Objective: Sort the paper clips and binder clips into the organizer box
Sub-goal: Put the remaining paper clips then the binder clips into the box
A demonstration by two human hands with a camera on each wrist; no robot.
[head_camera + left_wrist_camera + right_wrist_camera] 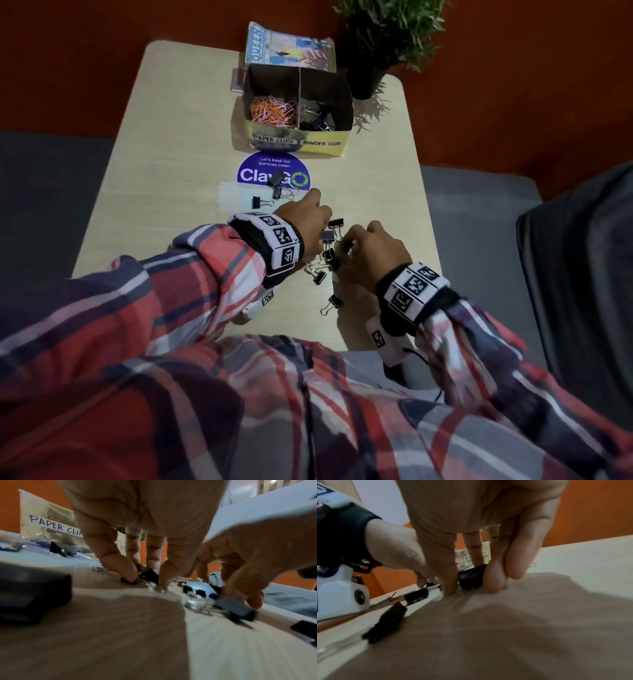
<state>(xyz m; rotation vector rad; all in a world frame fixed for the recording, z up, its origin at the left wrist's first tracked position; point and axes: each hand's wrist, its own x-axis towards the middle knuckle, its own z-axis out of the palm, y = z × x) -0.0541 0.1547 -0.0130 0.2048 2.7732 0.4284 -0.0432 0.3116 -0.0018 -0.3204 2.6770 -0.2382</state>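
Left hand [137, 520] pinching a black binder clip [148, 574] on the table [137, 171], right hand [479, 513] pinching another binder clip [471, 576], organizer box [298, 142] beyond, loose clips [274, 192] nearby

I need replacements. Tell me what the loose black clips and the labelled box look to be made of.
Black binder clips: seemingly painted sheet-metal bodies, with shiny silver wire handles. Two-compartment organizer box: likely cardboard, with thin folded walls and a printed flap behind.

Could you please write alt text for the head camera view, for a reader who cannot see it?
Both hands, left hand and right hand, gather black binder clips on a pale table. Beyond stands a two-compartment organizer box with paper clips left and binder clips right.
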